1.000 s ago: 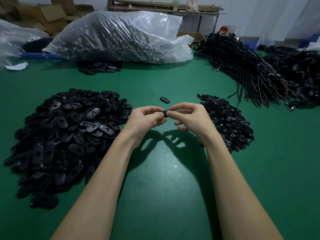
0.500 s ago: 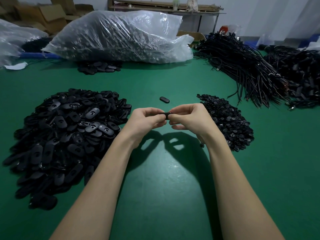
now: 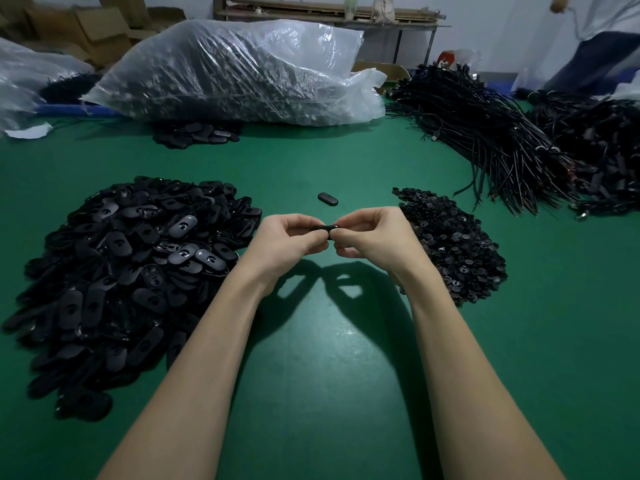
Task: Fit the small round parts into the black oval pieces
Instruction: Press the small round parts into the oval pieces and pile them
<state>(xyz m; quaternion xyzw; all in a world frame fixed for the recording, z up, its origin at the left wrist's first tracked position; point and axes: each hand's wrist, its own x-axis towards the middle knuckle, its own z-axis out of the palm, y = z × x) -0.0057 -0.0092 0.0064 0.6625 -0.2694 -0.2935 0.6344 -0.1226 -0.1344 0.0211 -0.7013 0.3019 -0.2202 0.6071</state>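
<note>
Above the green table, my left hand point(image 3: 289, 239) and my right hand point(image 3: 372, 239) meet and together pinch one black oval piece point(image 3: 325, 227), seen edge-on between the fingertips. Whether a small round part sits in it is hidden by my fingers. A big heap of black oval pieces point(image 3: 121, 271) lies to the left of my left arm. A smaller heap of small round parts point(image 3: 453, 247) lies just right of my right hand. One single oval piece point(image 3: 327, 198) lies on the table beyond my hands.
A large clear plastic bag point(image 3: 235, 71) of black parts lies at the back, with a few oval pieces point(image 3: 197, 135) in front of it. Bundles of black cables point(image 3: 485, 133) fill the back right. A person point(image 3: 595, 39) stands at the far right corner.
My hands have stayed together on the oval piece, with the fingers shifting slightly along it. A person has come into view at the back right.
</note>
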